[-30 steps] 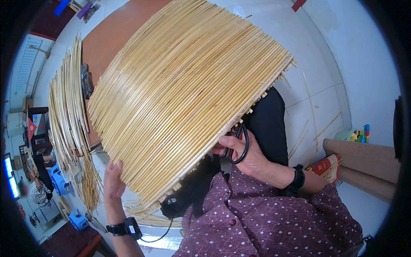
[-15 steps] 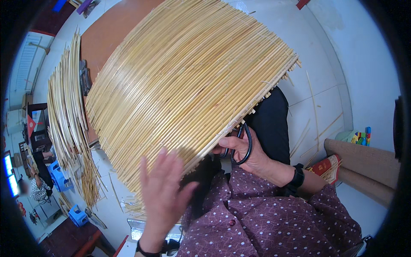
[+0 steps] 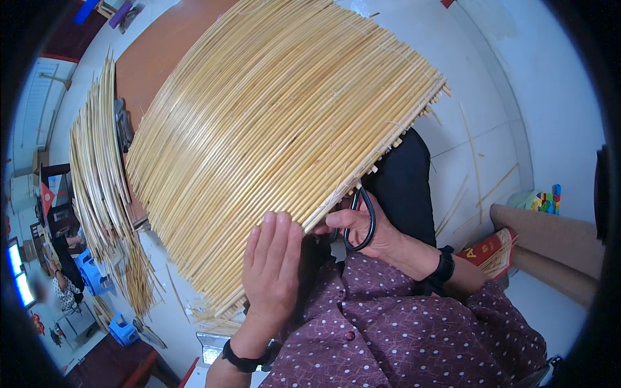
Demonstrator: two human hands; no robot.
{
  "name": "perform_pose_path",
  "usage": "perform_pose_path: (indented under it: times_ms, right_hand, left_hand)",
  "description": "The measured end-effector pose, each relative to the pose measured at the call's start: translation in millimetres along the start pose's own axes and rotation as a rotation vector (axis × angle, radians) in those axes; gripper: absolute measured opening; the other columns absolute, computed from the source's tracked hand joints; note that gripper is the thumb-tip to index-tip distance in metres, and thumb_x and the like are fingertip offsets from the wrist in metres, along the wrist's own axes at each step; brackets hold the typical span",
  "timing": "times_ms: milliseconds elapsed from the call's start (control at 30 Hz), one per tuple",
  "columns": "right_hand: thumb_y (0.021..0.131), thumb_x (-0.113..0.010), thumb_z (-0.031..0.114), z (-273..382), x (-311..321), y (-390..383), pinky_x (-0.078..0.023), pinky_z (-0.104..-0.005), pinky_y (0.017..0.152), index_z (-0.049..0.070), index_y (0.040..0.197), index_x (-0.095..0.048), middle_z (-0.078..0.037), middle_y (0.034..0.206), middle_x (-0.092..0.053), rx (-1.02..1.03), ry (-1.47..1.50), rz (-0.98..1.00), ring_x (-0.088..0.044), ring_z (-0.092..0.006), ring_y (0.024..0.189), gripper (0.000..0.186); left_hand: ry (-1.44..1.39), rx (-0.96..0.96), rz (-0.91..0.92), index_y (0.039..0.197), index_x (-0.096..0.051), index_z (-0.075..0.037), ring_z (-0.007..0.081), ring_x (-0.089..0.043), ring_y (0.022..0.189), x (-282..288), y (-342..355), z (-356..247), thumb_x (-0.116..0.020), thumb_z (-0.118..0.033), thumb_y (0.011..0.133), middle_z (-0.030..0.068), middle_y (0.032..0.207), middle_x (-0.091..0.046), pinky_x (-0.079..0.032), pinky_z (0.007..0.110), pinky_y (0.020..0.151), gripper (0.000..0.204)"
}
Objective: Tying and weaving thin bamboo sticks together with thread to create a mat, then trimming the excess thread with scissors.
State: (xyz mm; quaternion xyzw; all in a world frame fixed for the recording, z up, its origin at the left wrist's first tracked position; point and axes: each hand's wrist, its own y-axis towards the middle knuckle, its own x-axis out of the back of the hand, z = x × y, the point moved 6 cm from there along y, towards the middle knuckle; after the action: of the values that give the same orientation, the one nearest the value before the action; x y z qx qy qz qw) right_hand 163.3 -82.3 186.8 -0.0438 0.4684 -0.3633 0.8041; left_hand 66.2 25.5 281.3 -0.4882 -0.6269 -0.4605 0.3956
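Observation:
A broad mat of straw-coloured stalks (image 3: pixel 272 129), bound side by side with thin thread, slopes across my lap. My left hand (image 3: pixel 273 258) lies flat on its near edge, fingers stretched out and close together. At the same edge, further right, my right hand (image 3: pixel 381 236) grips scissors by their black loop handles (image 3: pixel 370 223). The blades are hidden under or behind the mat. Short uneven stalk ends stick out along the mat's right part of the near edge.
A brown tabletop (image 3: pixel 149 61) lies beneath the mat's far side. Left of it is a bundle of loose stalks (image 3: pixel 100 168). Blue stools (image 3: pixel 123 328) and a person (image 3: pixel 65 291) are further left. Rolled brown material (image 3: pixel 550 239) and a red packet of stalks (image 3: pixel 488 252) are on the right.
My left hand has moved right and come down flat on the mat's near edge. The mat and my right hand with the scissors have shifted slightly left.

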Motion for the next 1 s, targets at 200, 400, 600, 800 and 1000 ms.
perform_pose_path:
  times_ms: [200,400,600,800,1000]
  right_hand:
    - [0.077,-0.066,0.003,-2.9,-6.0,-8.1,-0.057,-0.0359,0.082,0.0,0.128,-0.047,-0.013,0.112,-0.063,-0.055,-0.013,0.04,-0.065,-0.0231,0.098,0.055]
    - [0.082,-0.065,0.006,-11.4,-11.2,-18.5,-0.056,-0.037,0.084,0.002,0.134,-0.041,-0.016,0.125,-0.058,-0.097,0.029,0.117,-0.059,-0.0303,0.113,0.057]
    - [0.086,-0.067,0.011,-23.7,8.9,-39.2,-0.058,-0.035,0.073,0.003,0.124,-0.043,-0.021,0.114,-0.061,-0.325,0.137,-0.036,-0.065,-0.0297,0.102,0.046]
    - [0.086,-0.068,0.011,-30.6,9.7,-36.8,-0.058,-0.0345,0.068,0.005,0.123,-0.044,-0.02,0.106,-0.065,-0.335,0.141,0.01,-0.067,-0.029,0.094,0.044]
    - [0.087,-0.067,0.012,-27.2,6.6,-44.7,-0.058,-0.0342,0.068,0.003,0.122,-0.042,-0.02,0.103,-0.065,-0.347,0.132,0.032,-0.067,-0.0269,0.091,0.044]
  left_hand:
    - [-0.019,-0.058,-0.005,0.118,-0.061,-0.006,0.0303,-0.054,0.122,4.7,-8.8,5.6,-0.055,0.004,0.081,0.0134,0.126,-0.059,-0.04,0.046,0.104,0.039]
    - [0.063,-0.118,0.045,0.116,-0.062,-0.007,0.0277,-0.052,0.124,5.3,-14.0,15.3,-0.061,-0.006,0.081,0.0107,0.129,-0.057,-0.034,0.048,0.106,0.035]
    - [-0.276,0.045,0.009,0.102,-0.065,-0.008,0.0282,-0.062,0.102,27.9,14.0,17.0,-0.073,-0.004,0.07,0.0105,0.11,-0.063,-0.046,0.045,0.092,0.033]
    - [-0.483,0.179,0.066,0.084,-0.065,-0.001,0.027,-0.063,0.081,2.0,78.0,2.2,-0.072,-0.004,0.074,0.0115,0.093,-0.06,-0.051,0.034,0.068,0.013]
    - [-0.409,0.234,0.126,0.083,-0.065,0.002,0.0271,-0.06,0.077,-11.8,91.4,-7.6,-0.071,-0.005,0.076,0.0117,0.089,-0.057,-0.05,0.035,0.067,0.012]
